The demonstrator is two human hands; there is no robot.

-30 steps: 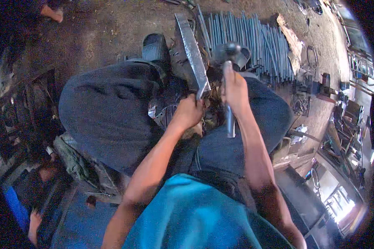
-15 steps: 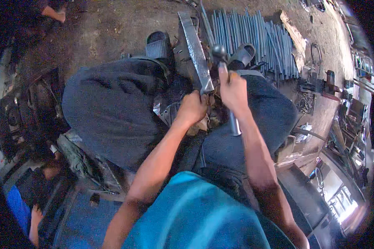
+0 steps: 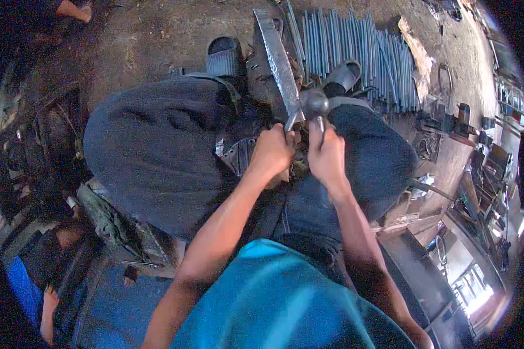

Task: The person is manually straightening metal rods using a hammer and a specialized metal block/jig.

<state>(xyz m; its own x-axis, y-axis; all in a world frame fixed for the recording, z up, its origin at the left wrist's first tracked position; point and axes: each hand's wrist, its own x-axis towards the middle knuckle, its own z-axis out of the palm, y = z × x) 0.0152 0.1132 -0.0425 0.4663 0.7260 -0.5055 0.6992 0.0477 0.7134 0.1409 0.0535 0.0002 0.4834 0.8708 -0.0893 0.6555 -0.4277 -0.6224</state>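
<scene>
My left hand (image 3: 272,152) is closed around the narrow tang of a long, flat machete blade (image 3: 279,61). The blade points away from me, its silvery face covered in hammer marks. In my right hand (image 3: 327,156) is a hammer (image 3: 315,103) with a rounded steel head and a metal handle, gripped close below the head. That head is right beside the blade's near end; whether they touch I cannot tell. Between my knees, a dark block (image 3: 263,72) lies beneath the blade, largely hidden.
Several thin metal rods (image 3: 355,58) lie side by side on the ground ahead. My sandalled feet flank the blade. At far right stands a vise-like tool (image 3: 463,125) amid scrap metal. Another person's arm (image 3: 49,308) shows at lower left, and a foot (image 3: 86,14) at upper left.
The hammer head has come down toward me and slightly right, nearer the blade's tang end. My left hand has kept its grip, and the blade sits almost the same.
</scene>
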